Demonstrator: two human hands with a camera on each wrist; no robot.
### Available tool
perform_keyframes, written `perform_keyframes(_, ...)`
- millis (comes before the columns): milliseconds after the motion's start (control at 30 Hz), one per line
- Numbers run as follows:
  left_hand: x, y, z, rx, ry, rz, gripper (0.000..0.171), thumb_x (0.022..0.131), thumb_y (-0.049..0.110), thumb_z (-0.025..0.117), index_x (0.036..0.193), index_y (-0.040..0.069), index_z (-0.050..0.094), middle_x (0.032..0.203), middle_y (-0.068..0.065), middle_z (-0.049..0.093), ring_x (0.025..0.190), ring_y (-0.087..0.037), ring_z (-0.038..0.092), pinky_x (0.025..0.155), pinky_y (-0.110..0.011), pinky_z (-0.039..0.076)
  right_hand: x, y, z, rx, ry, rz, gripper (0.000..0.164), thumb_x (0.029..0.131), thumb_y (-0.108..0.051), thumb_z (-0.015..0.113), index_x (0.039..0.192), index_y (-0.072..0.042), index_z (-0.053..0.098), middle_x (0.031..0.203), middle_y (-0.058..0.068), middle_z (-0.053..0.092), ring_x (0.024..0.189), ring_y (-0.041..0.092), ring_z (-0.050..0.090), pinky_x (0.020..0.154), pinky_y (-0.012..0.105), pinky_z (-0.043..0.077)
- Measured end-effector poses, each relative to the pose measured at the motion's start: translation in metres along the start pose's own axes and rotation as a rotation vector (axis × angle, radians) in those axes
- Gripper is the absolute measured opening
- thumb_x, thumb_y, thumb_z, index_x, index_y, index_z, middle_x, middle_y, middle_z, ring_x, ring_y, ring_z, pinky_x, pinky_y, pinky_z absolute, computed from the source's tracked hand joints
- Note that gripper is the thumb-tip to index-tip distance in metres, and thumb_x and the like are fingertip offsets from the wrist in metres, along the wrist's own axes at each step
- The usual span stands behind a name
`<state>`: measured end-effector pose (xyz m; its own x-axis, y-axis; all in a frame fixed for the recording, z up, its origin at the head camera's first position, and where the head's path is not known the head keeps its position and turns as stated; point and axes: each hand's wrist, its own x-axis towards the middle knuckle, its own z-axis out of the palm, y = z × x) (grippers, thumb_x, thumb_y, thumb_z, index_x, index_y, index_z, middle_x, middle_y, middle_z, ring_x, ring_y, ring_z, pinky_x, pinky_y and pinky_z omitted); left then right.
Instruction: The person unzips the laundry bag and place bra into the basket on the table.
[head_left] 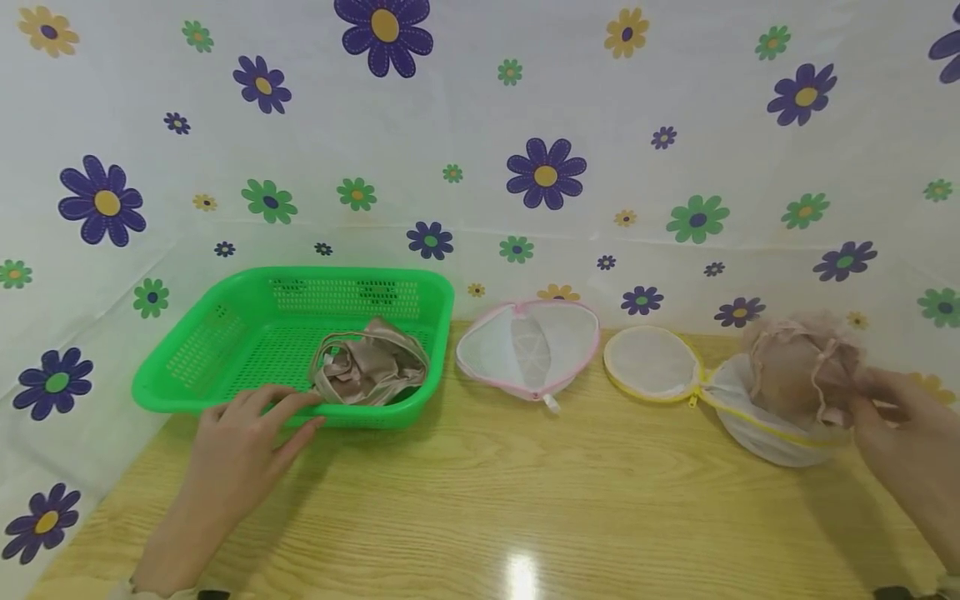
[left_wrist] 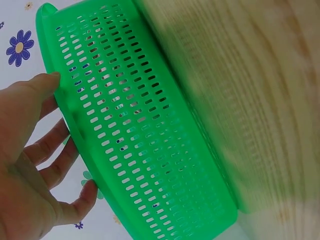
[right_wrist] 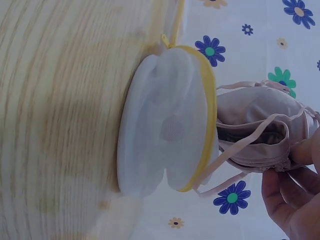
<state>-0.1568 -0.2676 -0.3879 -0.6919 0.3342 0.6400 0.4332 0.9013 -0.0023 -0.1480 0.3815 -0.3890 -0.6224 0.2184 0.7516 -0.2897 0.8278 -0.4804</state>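
Note:
My left hand (head_left: 243, 437) holds the near rim of a green plastic basket (head_left: 168, 375), thumb outside and fingers over the edge. In the left wrist view, that hand (left_wrist: 35, 165) lies along the rim beside the slotted basket wall (left_wrist: 125, 110). Inside the basket, at its right end, lies a crumpled satiny brown garment (head_left: 382, 358). On the far right, my right hand (head_left: 900, 417) pinches a folded dusty-pink bra (head_left: 795, 375) with thin straps. It hangs over the mouth of an opened white mesh laundry bag with yellow zip trim (head_left: 780, 437); in the right wrist view, a strap (right_wrist: 235, 147) crosses the bag's yellow edge.
The yellow-trimmed bag's round flap (head_left: 652, 362) lies folded out to the left. Between it and the basket sits another white mesh laundry bag with pink trim (head_left: 528, 346), unzipped. A flower-printed white cloth (head_left: 480, 117) hangs behind the wooden table (head_left: 450, 500).

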Motion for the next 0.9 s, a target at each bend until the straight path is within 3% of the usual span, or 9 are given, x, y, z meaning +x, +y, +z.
perform_keyframes(100,-0.002,-0.001,0.001,-0.012,0.001,-0.011,0.036,0.097,0.049,0.063,0.113,0.019,0.075,0.104,-0.01,0.074,0.09,-0.038,0.071,0.071,-0.064,0.052,0.001,-0.002,0.0,0.013,0.04,0.007,0.026,0.086,0.009,0.069,0.112,0.01,0.071,0.105,-0.058,0.047,0.087,-0.039,0.043,0.072,-0.01,0.034)
perform_keyframes(333,-0.003,-0.001,0.002,-0.022,0.007,-0.022,0.044,0.1,0.056,0.055,0.113,0.019,0.075,0.103,-0.01,0.074,0.089,-0.039,0.071,0.071,-0.066,0.052,0.005,-0.014,0.0,0.075,0.071,0.123,0.029,0.086,0.008,0.068,0.115,0.007,0.072,0.105,-0.047,0.057,0.085,-0.034,0.05,0.072,-0.007,0.039)
perform_keyframes(467,-0.002,0.0,0.002,-0.018,0.016,-0.024,0.067,0.102,0.068,0.033,0.112,0.017,0.076,0.102,-0.01,0.074,0.088,-0.04,0.071,0.07,-0.066,0.052,0.007,-0.021,0.0,0.099,0.057,0.162,0.03,0.088,0.008,0.066,0.118,0.009,0.07,0.103,-0.047,0.055,0.087,-0.031,0.052,0.073,-0.006,0.041)
perform_keyframes(533,-0.001,0.0,0.001,-0.019,0.015,-0.029,0.069,0.102,0.068,0.031,0.112,0.017,0.076,0.102,-0.011,0.074,0.089,-0.04,0.071,0.07,-0.067,0.052,0.008,-0.025,0.0,0.101,0.055,0.181,0.031,0.088,0.007,0.066,0.119,0.007,0.07,0.103,-0.046,0.056,0.086,-0.029,0.053,0.072,-0.005,0.042)
perform_keyframes(600,-0.001,0.0,0.0,-0.019,0.012,-0.032,0.067,0.102,0.068,0.033,0.113,0.017,0.076,0.102,-0.011,0.074,0.09,-0.04,0.071,0.071,-0.067,0.052,0.009,-0.029,0.001,0.117,0.061,0.188,0.031,0.088,0.007,0.067,0.119,0.007,0.071,0.103,-0.045,0.058,0.086,-0.028,0.055,0.073,-0.004,0.043)
perform_keyframes(700,-0.001,0.0,0.0,-0.015,0.008,-0.032,0.047,0.1,0.057,0.054,0.113,0.017,0.076,0.103,-0.011,0.074,0.09,-0.04,0.071,0.071,-0.067,0.052,0.011,-0.034,0.006,0.204,0.1,0.153,0.028,0.086,0.011,0.069,0.113,0.011,0.071,0.101,-0.039,0.065,0.086,-0.024,0.061,0.076,-0.001,0.046)
perform_keyframes(767,-0.002,0.0,0.0,-0.011,0.011,-0.029,0.035,0.095,0.046,0.066,0.112,0.017,0.076,0.103,-0.011,0.075,0.089,-0.04,0.071,0.071,-0.066,0.053,0.014,-0.037,0.011,0.285,0.134,0.099,0.025,0.083,0.016,0.067,0.108,0.015,0.071,0.099,-0.034,0.069,0.087,-0.021,0.064,0.079,0.0,0.048)
perform_keyframes(900,-0.002,0.001,0.001,-0.012,0.019,-0.029,0.031,0.09,0.038,0.073,0.112,0.017,0.075,0.102,-0.012,0.075,0.089,-0.04,0.071,0.07,-0.066,0.053,0.018,-0.045,0.02,0.399,0.189,0.001,0.025,0.077,0.024,0.064,0.098,0.014,0.074,0.094,-0.028,0.072,0.087,-0.016,0.068,0.08,0.002,0.05)
